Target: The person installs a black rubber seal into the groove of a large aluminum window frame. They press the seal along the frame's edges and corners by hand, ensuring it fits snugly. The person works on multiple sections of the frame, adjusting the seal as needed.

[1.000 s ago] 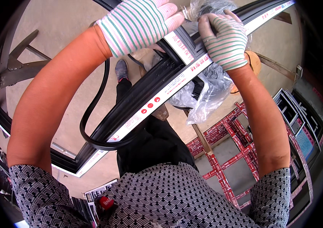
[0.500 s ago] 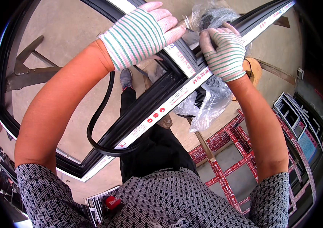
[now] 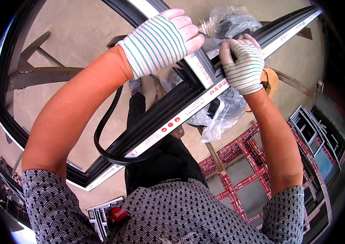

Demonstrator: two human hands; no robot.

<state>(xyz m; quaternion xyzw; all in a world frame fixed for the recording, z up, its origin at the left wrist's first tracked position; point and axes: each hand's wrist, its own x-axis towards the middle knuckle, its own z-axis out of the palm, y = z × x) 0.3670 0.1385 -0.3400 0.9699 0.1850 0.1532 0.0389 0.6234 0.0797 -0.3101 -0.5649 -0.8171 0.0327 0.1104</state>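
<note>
Both my hands wear white gloves with green stripes. My left hand (image 3: 164,42) lies across the middle bar of a black window frame (image 3: 160,107), its fingers bent over the bar's right side and its thumb mostly hidden underneath. My right hand (image 3: 242,63) is closed over the frame just right of the joint where that bar meets the long side, thumb to the left. White protective film (image 3: 170,124) with red print covers the frame's faces. A loose black rubber strip (image 3: 98,132) loops from near my left wrist down to the frame's near side.
Clear plastic wrapping (image 3: 223,116) lies under the frame, with more (image 3: 237,22) beyond it. A round tan piece (image 3: 268,83) sits right of my right wrist. Red-wrapped profiles (image 3: 245,179) form a grid at lower right, beside stacked small frames (image 3: 308,128). A grey metal support (image 3: 38,77) stands at left.
Both hands have shifted slightly right in the view, along with the frame. A bend of the black strip now shows above my left wrist. Both hands stay on the frame.
</note>
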